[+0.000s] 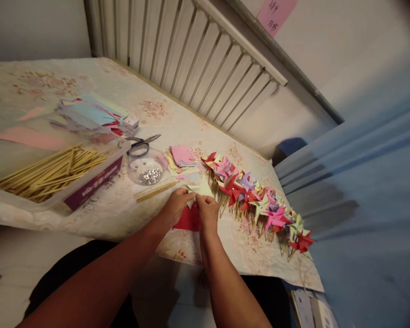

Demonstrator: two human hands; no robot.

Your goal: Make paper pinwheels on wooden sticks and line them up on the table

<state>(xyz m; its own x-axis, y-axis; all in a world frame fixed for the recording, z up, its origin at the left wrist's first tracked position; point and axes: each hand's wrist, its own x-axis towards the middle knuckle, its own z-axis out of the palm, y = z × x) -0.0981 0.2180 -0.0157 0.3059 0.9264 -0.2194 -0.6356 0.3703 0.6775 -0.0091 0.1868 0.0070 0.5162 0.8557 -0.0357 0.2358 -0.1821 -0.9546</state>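
Note:
My left hand (176,207) and my right hand (207,210) meet over the table's near edge, both pinching a pale green paper piece (201,187) that is partly folded. A red paper square (188,220) lies flat under my hands. A long row of finished paper pinwheels (256,198) on sticks stretches to the right. A few loose wooden sticks (156,191) lie just left of my hands.
A box of wooden sticks (51,171) sits at the left. A clear round dish of shiny pins (146,171), scissors (141,142), a stack of small coloured squares (181,157) and a pile of coloured paper (89,116) lie behind. A radiator (191,54) backs the table (130,209).

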